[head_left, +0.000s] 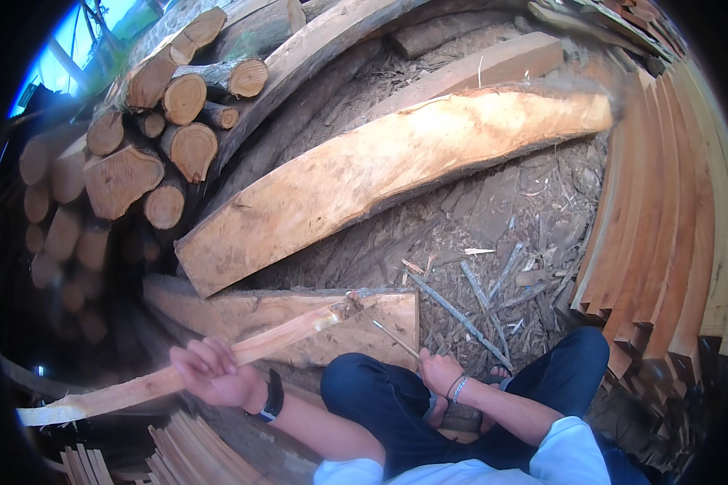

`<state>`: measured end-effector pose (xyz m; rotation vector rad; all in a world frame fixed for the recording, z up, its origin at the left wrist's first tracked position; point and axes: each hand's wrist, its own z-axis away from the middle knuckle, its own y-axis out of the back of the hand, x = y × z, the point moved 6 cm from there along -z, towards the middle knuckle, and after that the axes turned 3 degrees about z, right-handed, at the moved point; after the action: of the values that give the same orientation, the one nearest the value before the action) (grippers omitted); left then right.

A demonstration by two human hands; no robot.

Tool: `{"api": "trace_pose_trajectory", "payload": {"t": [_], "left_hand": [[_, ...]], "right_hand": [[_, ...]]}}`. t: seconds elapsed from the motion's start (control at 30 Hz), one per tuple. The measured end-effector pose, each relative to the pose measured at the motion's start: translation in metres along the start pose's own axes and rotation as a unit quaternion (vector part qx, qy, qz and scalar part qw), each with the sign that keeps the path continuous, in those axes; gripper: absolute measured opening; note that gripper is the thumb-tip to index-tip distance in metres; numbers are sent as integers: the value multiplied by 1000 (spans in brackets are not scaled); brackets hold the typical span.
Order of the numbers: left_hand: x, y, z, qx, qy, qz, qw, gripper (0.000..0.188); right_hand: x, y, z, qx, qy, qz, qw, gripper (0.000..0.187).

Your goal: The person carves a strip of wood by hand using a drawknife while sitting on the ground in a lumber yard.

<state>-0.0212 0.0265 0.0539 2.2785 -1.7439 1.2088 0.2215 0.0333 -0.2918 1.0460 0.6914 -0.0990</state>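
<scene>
A long pale wooden strip point(287, 331) runs from the lower left up to the middle, its far end rough and dark with bark. My left hand point(212, 373), with a dark watch on the wrist, has its fingers curled at the strip's middle and grips it. A thin stick-like tool point(395, 338) with a light, shiny tip is in my right hand point(442, 373), closed round its lower end; its exact kind is unclear. The tool's tip points at the strip's rough end, a little apart from it. Behind both lies a thick plank point(392, 311) with bark along its edge.
A big curved slab point(396, 153) lies across the ground ahead. Cut logs point(184, 99) are stacked at the left, and sawn boards point(663, 202) lean at the right. Loose sticks point(481, 299) and chips litter the soil. More thin slats point(190, 453) stand at the lower left.
</scene>
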Motion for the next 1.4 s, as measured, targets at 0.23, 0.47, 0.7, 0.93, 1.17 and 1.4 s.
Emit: {"api": "trace_pose_trajectory", "payload": {"t": [0.23,0.47,0.7,0.93,1.17,1.4], "left_hand": [[-2,4,-1,1,8,26,1000,33],[6,6,-1,-9,-9,-13,1000,33],[-3,-4,-1,-20,10,27,999,33],[0,2,0,-18,-3,9,1000,33],[4,10,-1,3,-3,-9,1000,33],[-2,5,-3,-2,4,13,1000,34]], "right_hand": [[-15,25,8,20,27,3,999,22],[-40,63,17,-6,29,2,1000,17],[16,9,-6,-13,-5,32,999,17],[-35,59,19,17,48,-39,998,22],[-27,31,15,3,42,-18,999,21],[-4,4,7,-1,22,-1,1000,23]]}}
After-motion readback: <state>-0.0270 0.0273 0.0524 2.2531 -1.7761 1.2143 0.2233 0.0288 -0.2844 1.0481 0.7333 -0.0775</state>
